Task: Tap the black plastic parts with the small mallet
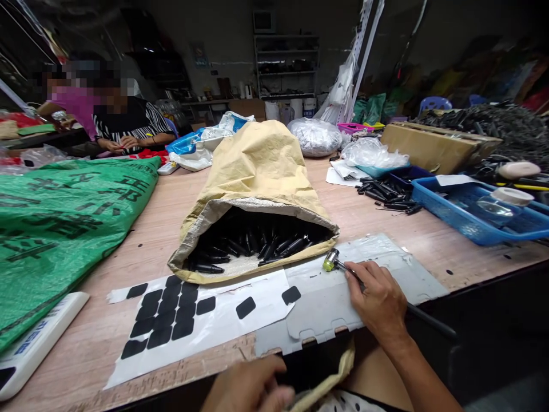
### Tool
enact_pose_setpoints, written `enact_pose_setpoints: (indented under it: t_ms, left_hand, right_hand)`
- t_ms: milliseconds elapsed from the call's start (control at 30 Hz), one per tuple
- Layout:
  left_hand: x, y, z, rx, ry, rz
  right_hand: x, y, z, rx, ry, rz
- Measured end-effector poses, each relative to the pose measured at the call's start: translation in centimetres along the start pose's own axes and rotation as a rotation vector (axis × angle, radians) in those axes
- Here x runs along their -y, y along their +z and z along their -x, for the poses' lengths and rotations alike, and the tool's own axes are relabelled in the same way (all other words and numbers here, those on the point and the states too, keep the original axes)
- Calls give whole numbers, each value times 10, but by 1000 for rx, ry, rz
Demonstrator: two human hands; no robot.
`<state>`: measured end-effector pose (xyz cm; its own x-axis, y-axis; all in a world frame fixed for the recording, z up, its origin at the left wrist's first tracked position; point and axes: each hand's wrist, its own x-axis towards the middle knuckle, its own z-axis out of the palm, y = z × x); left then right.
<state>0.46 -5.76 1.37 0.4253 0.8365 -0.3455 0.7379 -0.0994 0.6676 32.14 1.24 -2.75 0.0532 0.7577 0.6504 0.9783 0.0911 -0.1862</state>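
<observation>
My right hand (380,297) is wrapped round the handle of a small mallet (337,260), its metal head tipped with a yellow-green face. The mallet's head is over a grey sheet (343,297) on the table, and its black handle sticks out behind my hand. Low in the view, off the table's front edge, my left hand (253,384) is slightly blurred, its thumb and fingers apart with nothing visible between them. Beyond the sheet lies a yellow sack (261,166), its mouth open toward me, showing many black tapered pieces (278,246). Black rounded squares (165,320) sit on white backing paper (223,317).
A green printed sack (72,223) and a white device (43,343) occupy the left. At right are loose black parts (388,194), a blue tray (472,212) and cardboard (429,146). Beside my left hand, a pale yellow strip (330,377) hangs. Another person (128,123) sits far left.
</observation>
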Motion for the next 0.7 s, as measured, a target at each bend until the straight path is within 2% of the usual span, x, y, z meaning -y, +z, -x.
enact_pose_setpoints:
  t_ms: [67,133,167,200,267,333,467,567,633,700]
  left_hand:
    - [4,-41,-8,-280,11,-72]
    - [13,-80,-23,-598,-49,-226]
    - [18,-96,-31,-713,-95,-330]
    - [24,-109,-40,-758,-149,-430]
    - [35,-125,-55,-729,-236,-561]
    - [44,-131,-63,-655,-260,-589]
    - [55,-130,-62,-553,-238,-408]
    - [51,-129,-57,-448,-223,-268]
    - [44,-128,-59,-447,-256,-262]
    - [35,-124,-62,-529,-360,-325]
  right_hand:
    - [0,0,0,1,1,0]
    - [1,-1,0,0,3,2]
    - [1,-1,0,-3,3,2]
    - [1,-1,-1,-5,3,2]
    - [2,-1,-1,-7,3,0]
    - [2,-1,-1,-5,4,-4]
    - [2,-1,-1,1,10,-7]
    - [2,-1,0,9,18,1]
    - [3,-1,-1,13,24,-1]
    - [4,-2,-1,15,33,-6]
